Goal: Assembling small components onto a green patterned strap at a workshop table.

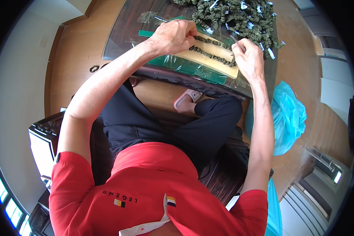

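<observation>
A dark green ruffled scrunchie (pixel 213 55) lies stretched into a long loop over a pale yellow board (pixel 231 72) on the table. My left hand (pixel 173 36) is closed in a pinch at the loop's left end, its knuckles hiding part of the band. At the opposite end my right hand (pixel 248 59) also pinches, with thumb and fingertips together against the scrunchie. Green strips (pixel 200 72) with clear tape run along the board's near side. Behind the hands lies a big heap of similar dark green scrunchies (pixel 240 19) with small white tags.
The dark table (pixel 123 33) has a glossy top and a front edge close to my knees. A turquoise plastic bag (pixel 289 118) sits on the floor at the right. One dark ring-shaped band (pixel 94 69) lies on the floor to the left of the table.
</observation>
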{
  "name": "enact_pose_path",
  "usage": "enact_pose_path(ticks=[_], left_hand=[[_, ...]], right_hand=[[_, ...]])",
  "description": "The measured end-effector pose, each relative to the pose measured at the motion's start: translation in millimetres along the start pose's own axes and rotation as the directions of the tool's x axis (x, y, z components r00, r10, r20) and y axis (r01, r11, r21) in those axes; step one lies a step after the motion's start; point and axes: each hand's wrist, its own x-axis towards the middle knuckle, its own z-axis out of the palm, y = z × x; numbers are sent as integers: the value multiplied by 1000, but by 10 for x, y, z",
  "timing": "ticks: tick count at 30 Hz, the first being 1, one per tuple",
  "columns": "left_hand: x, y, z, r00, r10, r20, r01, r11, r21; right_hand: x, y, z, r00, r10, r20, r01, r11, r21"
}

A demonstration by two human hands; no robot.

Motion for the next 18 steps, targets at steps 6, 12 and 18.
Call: enact_pose_path(ticks=[6,12,18], left_hand=[[57,-29,-3,1000,-22,-16,22,1000,15],[104,-82,45,1000,-22,8,22,1000,22],[230,182,-120,997,8,-74,4,987,159]], right_hand=[[55,193,-4,995,84,62,-95,973,211],[20,181,-71,992,104,78,-124,938,323],[-153,53,-224,915,274,296,-357,892,277]])
